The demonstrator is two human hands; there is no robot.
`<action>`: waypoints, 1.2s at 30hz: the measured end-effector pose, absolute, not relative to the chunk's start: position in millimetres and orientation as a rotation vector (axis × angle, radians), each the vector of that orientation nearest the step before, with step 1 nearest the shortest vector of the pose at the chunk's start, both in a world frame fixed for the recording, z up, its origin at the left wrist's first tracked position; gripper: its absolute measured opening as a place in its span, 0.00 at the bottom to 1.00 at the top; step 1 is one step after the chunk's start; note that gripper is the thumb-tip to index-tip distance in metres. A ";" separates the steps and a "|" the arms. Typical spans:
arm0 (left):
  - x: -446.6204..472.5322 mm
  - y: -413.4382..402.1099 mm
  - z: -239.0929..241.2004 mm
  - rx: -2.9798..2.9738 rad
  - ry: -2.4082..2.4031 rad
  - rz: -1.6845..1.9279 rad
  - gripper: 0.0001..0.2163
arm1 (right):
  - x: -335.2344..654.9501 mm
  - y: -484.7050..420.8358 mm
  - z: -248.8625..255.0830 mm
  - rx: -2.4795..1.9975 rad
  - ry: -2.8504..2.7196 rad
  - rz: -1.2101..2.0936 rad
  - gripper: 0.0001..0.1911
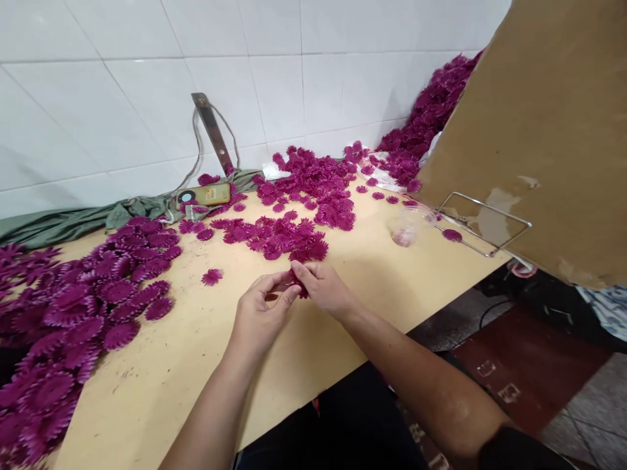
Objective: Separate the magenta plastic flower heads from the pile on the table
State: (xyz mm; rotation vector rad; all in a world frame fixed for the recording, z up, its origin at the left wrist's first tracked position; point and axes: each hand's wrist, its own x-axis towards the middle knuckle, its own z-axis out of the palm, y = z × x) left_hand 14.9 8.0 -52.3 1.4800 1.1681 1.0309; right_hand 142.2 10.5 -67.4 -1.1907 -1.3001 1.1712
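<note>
My left hand (259, 310) and my right hand (324, 287) meet above the near-middle of the table. Pinched between their fingertips is a small magenta artificial flower piece (303, 294), mostly covered by the fingers. Just beyond the hands lies a loose pile of small magenta flower pieces (274, 236). One single flower piece (212, 277) rests apart, to the left of my left hand. Larger round petal discs (71, 303) with toothed edges are heaped along the table's left side.
A tall cardboard sheet (533, 130) stands at the right, with a bent wire frame (507, 212) by its lower edge. A clear cup (405, 228) sits nearby. Behind are a yellowish phone-like device (213, 194), green cloth (117, 212), a metal strip (213, 130) and another magenta heap (431, 108).
</note>
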 end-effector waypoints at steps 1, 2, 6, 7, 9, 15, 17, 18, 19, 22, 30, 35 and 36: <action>16.9 7.5 -52.8 1.457 1.162 1.013 0.12 | 140.6 10.3 -65.9 -1.155 -1.261 1.217 0.23; 18.0 7.4 -53.5 1.425 1.162 1.013 0.12 | 139.1 9.9 -64.6 -1.117 -1.228 1.267 0.23; 17.7 7.8 -53.4 1.346 1.131 1.068 0.18 | 135.7 6.4 -63.0 -1.010 -1.202 1.417 0.22; 17.6 7.7 -52.6 1.349 1.110 1.072 0.18 | 135.4 5.2 -63.1 -1.011 -1.214 1.423 0.22; 18.7 7.9 -51.2 1.349 1.080 1.093 0.13 | 134.8 2.6 -62.8 -1.006 -1.241 1.414 0.21; 25.3 23.6 -47.0 0.974 1.078 1.201 0.12 | 128.6 -10.4 -55.9 -0.955 -1.354 1.344 0.07; 22.7 36.0 -42.0 0.794 1.134 1.324 0.10 | 128.0 -17.0 -55.2 -0.994 -1.458 1.294 0.06; 20.4 42.6 -39.1 0.734 1.171 1.403 0.09 | 128.8 -19.9 -55.8 -1.021 -1.506 1.271 0.06; 17.9 48.8 -36.5 0.713 1.208 1.461 0.08 | 130.3 -22.0 -57.0 -1.048 -1.528 1.267 0.06; 12.8 61.0 -34.4 0.934 1.282 1.417 0.06 | 138.8 -21.2 -61.9 -1.106 -1.360 1.361 0.04; 4.7 50.6 -58.4 1.621 1.454 1.197 0.19 | 154.3 -4.6 -68.9 -1.211 -1.208 1.253 0.12; 3.0 31.0 -52.9 1.912 1.389 1.169 0.17 | 153.7 0.9 -73.0 -1.286 -1.157 1.160 0.23; 5.6 26.4 -51.2 1.915 1.350 1.157 0.15 | 153.1 2.0 -73.3 -1.279 -1.149 1.155 0.24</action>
